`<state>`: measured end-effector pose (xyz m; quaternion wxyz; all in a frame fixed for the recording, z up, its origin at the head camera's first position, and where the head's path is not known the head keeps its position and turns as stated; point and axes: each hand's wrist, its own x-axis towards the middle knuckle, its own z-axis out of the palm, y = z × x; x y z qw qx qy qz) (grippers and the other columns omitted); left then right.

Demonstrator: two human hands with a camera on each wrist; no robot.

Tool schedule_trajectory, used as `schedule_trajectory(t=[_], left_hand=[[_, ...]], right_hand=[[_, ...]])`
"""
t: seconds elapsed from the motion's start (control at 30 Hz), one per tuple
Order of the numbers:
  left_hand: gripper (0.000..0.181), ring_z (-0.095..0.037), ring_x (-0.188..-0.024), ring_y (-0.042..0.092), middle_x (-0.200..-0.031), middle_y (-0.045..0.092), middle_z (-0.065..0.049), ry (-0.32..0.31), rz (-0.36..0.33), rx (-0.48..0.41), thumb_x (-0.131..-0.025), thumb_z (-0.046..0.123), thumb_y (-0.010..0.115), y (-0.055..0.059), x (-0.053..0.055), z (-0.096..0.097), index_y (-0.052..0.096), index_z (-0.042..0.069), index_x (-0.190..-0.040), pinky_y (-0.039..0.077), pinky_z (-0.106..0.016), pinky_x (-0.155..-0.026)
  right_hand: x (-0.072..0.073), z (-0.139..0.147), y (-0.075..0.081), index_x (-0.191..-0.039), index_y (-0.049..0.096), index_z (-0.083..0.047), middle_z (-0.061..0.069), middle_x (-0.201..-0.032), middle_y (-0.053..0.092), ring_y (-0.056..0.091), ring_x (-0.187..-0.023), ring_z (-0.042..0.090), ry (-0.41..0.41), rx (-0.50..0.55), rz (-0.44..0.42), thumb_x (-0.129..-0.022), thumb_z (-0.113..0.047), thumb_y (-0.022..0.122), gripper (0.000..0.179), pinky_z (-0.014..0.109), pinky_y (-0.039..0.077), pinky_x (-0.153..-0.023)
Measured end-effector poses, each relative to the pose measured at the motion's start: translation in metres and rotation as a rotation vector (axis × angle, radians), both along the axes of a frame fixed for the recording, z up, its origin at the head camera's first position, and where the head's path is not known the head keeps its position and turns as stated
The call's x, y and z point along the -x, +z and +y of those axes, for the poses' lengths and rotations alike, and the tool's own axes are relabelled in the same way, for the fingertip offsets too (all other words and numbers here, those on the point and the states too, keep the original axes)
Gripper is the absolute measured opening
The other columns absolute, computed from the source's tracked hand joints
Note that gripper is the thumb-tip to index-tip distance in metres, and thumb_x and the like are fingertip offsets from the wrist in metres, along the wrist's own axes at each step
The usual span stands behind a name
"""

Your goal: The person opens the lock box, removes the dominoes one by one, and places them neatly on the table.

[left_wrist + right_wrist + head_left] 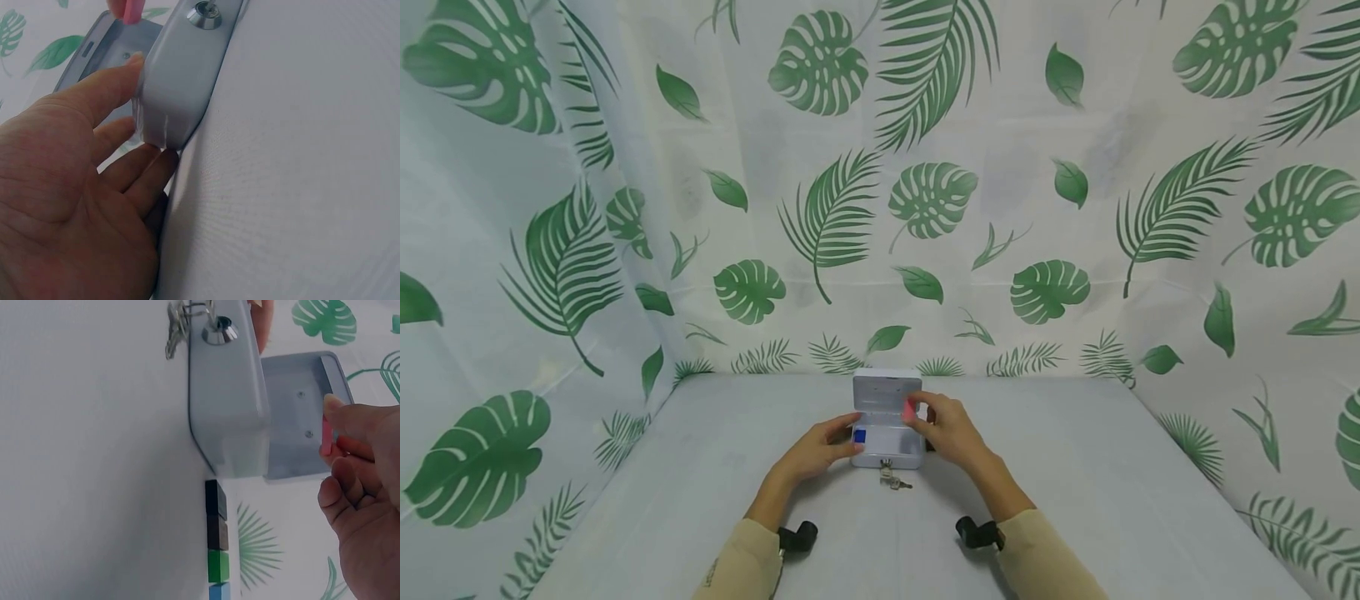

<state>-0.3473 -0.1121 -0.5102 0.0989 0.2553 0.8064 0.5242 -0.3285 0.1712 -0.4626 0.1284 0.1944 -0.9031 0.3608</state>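
A small pale grey metal cash box point(887, 460) stands with its lid point(887, 392) raised and a blue block point(860, 436) inside at the left. My left hand point(816, 450) holds the box by its left side, the thumb at the rim and the other fingers along the wall in the left wrist view. Between thumb and fingers, my right hand point(951, 427) pinches a pink block point(327, 434) above the right part of the box, in front of the raised lid. Keys point(891, 479) hang from the lock point(220, 330) on the front.
Beside the box on its right, a row of blocks shows in the right wrist view: a black block point(215, 499), a brown block point(217, 533), a green block point(218, 567) and a blue one point(219, 591). A leaf-patterned curtain point(955, 317) closes off the white table point(760, 417) behind.
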Motion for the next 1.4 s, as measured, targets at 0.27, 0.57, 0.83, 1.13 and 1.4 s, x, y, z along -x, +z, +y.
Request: schedule_trajectory(t=[0.27, 0.57, 0.83, 1.13, 1.4], left_hand=[[0.069, -0.043, -0.15, 0.041, -0.16, 0.044, -0.024, 0.005, 0.007, 0.008, -0.099, 0.027, 0.073, 0.002, -0.001, 0.0, 0.044, 0.002, -0.156, 0.032, -0.058, -0.123], [0.07, -0.04, -0.152, 0.039, -0.161, 0.044, -0.021, 0.013, 0.004, 0.012, -0.099, 0.03, 0.072, 0.005, -0.004, -0.001, 0.043, 0.003, -0.158, 0.031, -0.056, -0.124], [0.07, -0.04, -0.152, 0.039, -0.161, 0.044, -0.021, 0.017, 0.005, 0.016, -0.099, 0.03, 0.072, 0.005, -0.004, -0.001, 0.043, 0.003, -0.157, 0.031, -0.056, -0.125], [0.069, -0.041, -0.151, 0.041, -0.16, 0.045, -0.021, 0.021, 0.01, 0.013, -0.099, 0.03, 0.073, 0.001, -0.002, 0.0, 0.045, 0.006, -0.157, 0.031, -0.058, -0.124], [0.069, -0.041, -0.151, 0.041, -0.16, 0.045, -0.021, 0.021, 0.009, 0.012, -0.099, 0.03, 0.073, 0.002, -0.004, 0.0, 0.045, 0.005, -0.157, 0.031, -0.058, -0.124]], right_hand=[[-0.001, 0.011, 0.0, -0.128, 0.069, -0.007, 0.002, -0.078, 0.059, 0.047, -0.064, 0.012, -0.01, -0.01, -0.044, -0.094, -0.016, 0.078, 0.036, 0.025, 0.041, -0.052], [-0.003, 0.019, 0.003, -0.132, 0.068, -0.007, 0.001, -0.081, 0.06, 0.051, -0.068, 0.016, -0.035, 0.014, -0.069, -0.094, -0.017, 0.079, 0.041, 0.025, 0.043, -0.052], [-0.002, 0.031, 0.002, -0.132, 0.068, -0.006, 0.004, -0.083, 0.062, 0.05, -0.067, 0.016, -0.048, 0.004, -0.057, -0.094, -0.016, 0.078, 0.041, 0.026, 0.044, -0.054], [0.0, 0.049, -0.002, -0.134, 0.067, -0.006, 0.002, -0.085, 0.063, 0.051, -0.07, 0.016, -0.084, 0.008, -0.07, -0.094, -0.017, 0.079, 0.043, 0.024, 0.045, -0.055], [-0.002, 0.053, 0.0, -0.136, 0.066, -0.009, 0.003, -0.089, 0.065, 0.053, -0.073, 0.018, -0.094, 0.005, -0.108, -0.096, -0.021, 0.077, 0.043, 0.025, 0.047, -0.057]])
